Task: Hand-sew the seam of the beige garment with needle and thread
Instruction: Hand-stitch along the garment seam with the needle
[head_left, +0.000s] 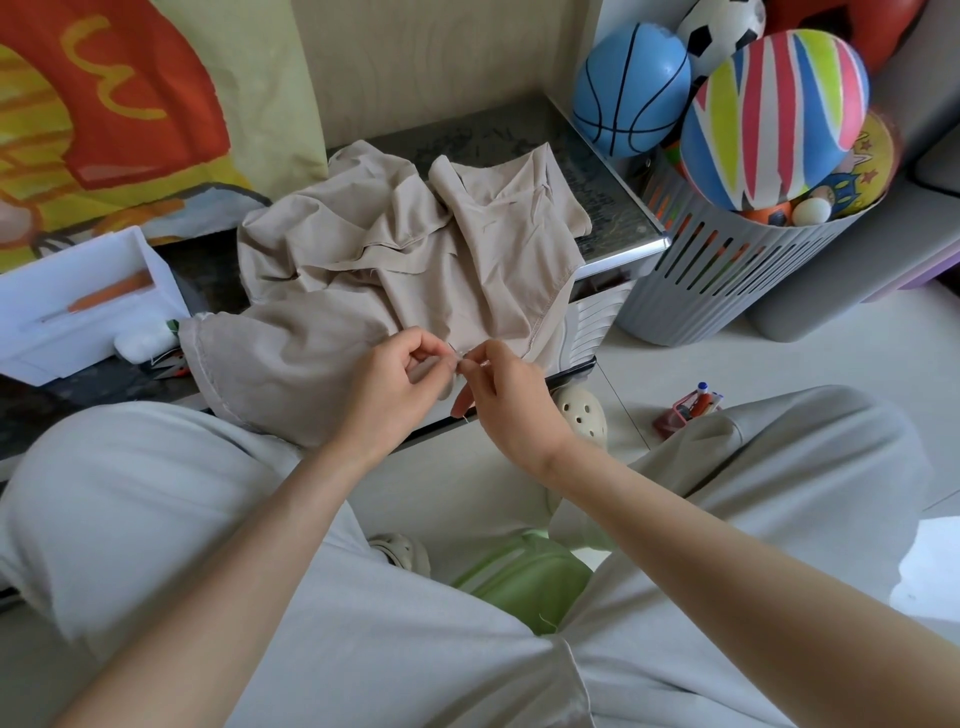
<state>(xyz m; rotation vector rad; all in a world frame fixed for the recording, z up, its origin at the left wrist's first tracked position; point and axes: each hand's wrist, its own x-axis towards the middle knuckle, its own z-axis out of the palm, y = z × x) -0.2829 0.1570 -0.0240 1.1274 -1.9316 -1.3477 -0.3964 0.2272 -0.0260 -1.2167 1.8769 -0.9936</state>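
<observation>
The beige garment (395, 260) lies crumpled on a dark low table (613, 208), its near edge hanging over the front toward my lap. My left hand (400, 374) and my right hand (504, 384) meet just in front of that edge, fingertips almost touching. A thin needle (454, 351) shows between the pinched fingertips. Which hand holds the needle and which the thread is too small to tell. The thread itself is barely visible; a short pale end hangs below my right hand.
A white box (78, 306) with an orange-handled tool sits at the table's left. A grey slatted basket (727, 270) full of balls stands on the floor to the right. A small red pen case (685, 410) lies on the floor. A green stool (524, 577) is between my knees.
</observation>
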